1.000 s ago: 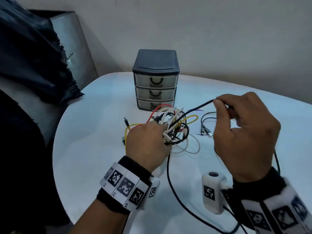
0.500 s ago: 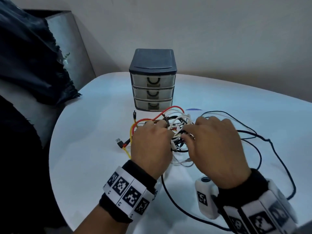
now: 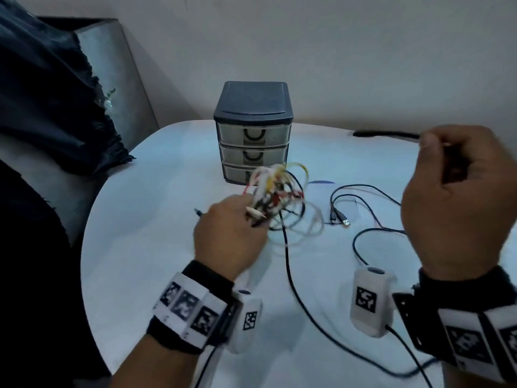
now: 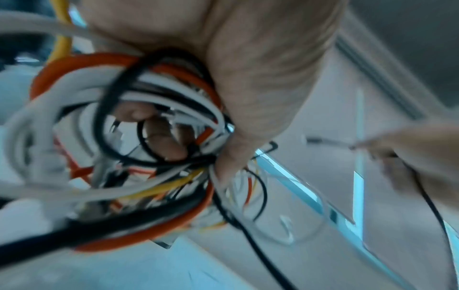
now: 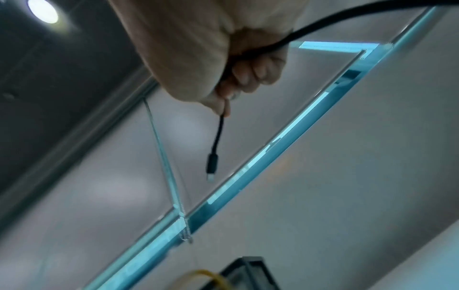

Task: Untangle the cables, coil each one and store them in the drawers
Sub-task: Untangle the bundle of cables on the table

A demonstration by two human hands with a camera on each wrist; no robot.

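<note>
My left hand (image 3: 232, 233) grips a tangle of white, red, yellow and black cables (image 3: 277, 197), lifted a little above the white table (image 3: 156, 247) in front of the drawers. In the left wrist view the fingers (image 4: 161, 137) curl through the bundle (image 4: 124, 137). My right hand (image 3: 453, 197) is raised at the right and pinches a black cable (image 3: 386, 133) near its end; its plug (image 5: 212, 163) sticks out past the fingertips (image 5: 224, 106). The rest of that black cable (image 3: 293, 284) trails over the table. The small three-drawer unit (image 3: 253, 133) stands with all drawers closed.
Another black cable with a USB plug (image 3: 345, 221) lies on the table right of the tangle. A dark cloth (image 3: 47, 93) hangs over a chair at the left. The table's rounded edge (image 3: 84, 261) runs close on my left side.
My right hand has left the tangle and risen to the right, drawing the black cable's end out with it. My left hand has lifted the bundle slightly.
</note>
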